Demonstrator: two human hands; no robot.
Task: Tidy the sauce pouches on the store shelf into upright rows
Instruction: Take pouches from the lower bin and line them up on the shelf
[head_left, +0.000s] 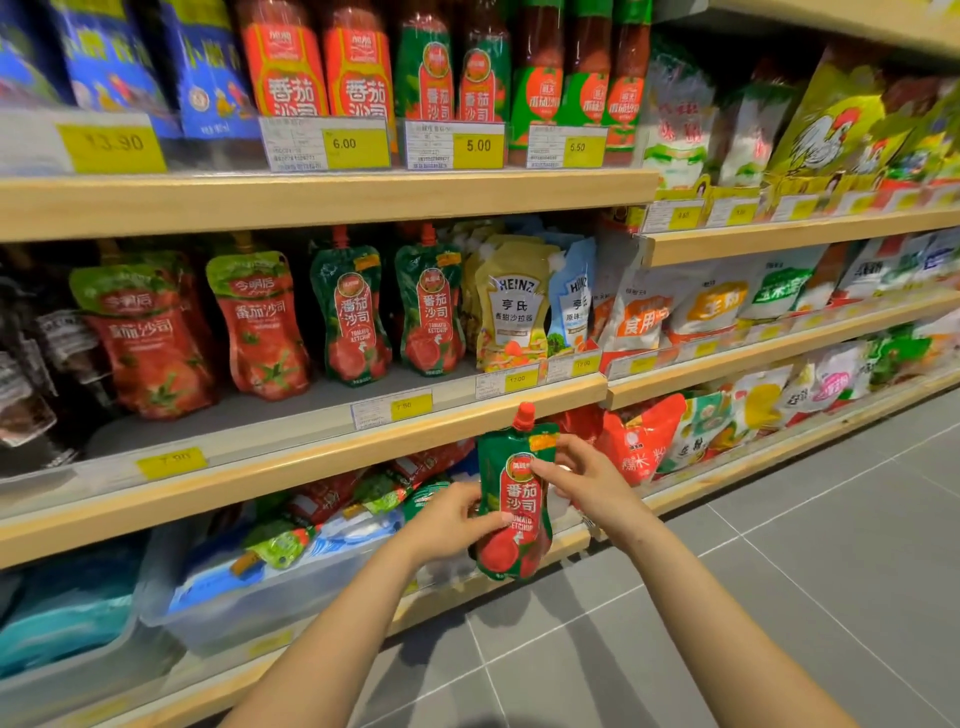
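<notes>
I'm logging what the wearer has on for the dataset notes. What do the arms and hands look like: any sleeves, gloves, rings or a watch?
Both forearms are bare up to the frame's bottom edge, with no sleeve showing. The left hand and right hand are ungloved. No ring, watch or bracelet is visible on either.

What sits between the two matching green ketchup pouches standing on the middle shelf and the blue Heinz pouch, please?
In the head view, a yellow Heinz pouch stands between the green ketchup pouches and the blue Heinz pouch.

the left hand (451, 519) covers the held ketchup pouch's (514, 499) lower left edge; far shelf tags (737, 212) blur.
</notes>
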